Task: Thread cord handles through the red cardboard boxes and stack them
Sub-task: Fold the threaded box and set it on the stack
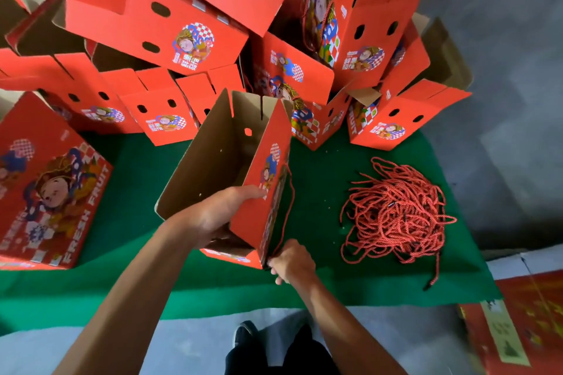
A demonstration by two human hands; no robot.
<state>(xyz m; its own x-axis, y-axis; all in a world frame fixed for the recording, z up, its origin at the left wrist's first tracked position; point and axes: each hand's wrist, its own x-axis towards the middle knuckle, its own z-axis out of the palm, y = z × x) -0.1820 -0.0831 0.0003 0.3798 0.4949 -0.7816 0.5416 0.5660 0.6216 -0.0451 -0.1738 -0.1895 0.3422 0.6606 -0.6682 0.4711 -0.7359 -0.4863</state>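
While the left hand (221, 216) grips the near edge of an open red box (268, 192) over the green cloth (137, 167), the right hand (291, 260) pinches a red cord (289, 201) at the box's bottom corner. The cord runs up the box's side. A heap of red cords (396, 210) lies to the right. More red boxes (158, 24) are piled behind.
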